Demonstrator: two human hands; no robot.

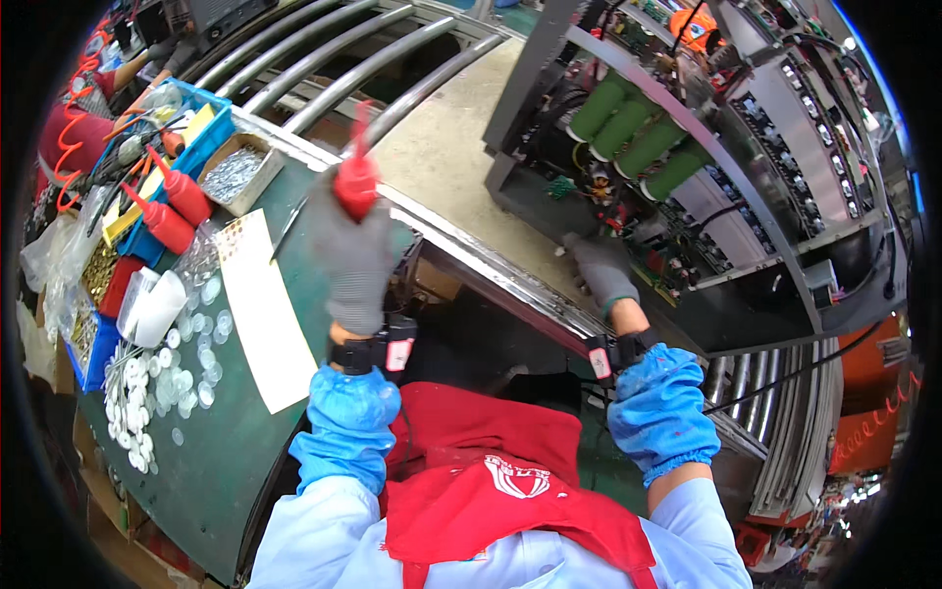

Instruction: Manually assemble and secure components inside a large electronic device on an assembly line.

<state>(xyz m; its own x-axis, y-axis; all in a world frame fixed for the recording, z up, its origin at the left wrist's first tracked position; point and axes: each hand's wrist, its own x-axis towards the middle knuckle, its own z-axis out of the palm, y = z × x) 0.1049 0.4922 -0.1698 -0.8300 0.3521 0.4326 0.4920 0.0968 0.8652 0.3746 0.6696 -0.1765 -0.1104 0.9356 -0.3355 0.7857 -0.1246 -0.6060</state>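
Observation:
My left hand [355, 250], in a grey glove and smeared by motion, is closed round a red squeeze bottle [357, 187]. The bottle's pointed nozzle is up, above the near edge of the conveyor. In a matching glove, my right hand [601, 269] is at the near lower edge of an open metal cabinet [746, 339] full of electronics. Its fingers are bent together; a tiny pale spot shows at their tips, too small to name. Inside the cabinet, several green cylinders [640, 137] sit in a row above circuit boards.
Left, a green worktable [226, 471] bears two red squeeze bottles [177, 206], a box of screws [235, 175], a paper strip [260, 314], clear discs [201, 363] and a blue bin [211, 118]. Conveyor rollers [343, 83] run behind. Another person's gloved hand [177, 57] shows at far left.

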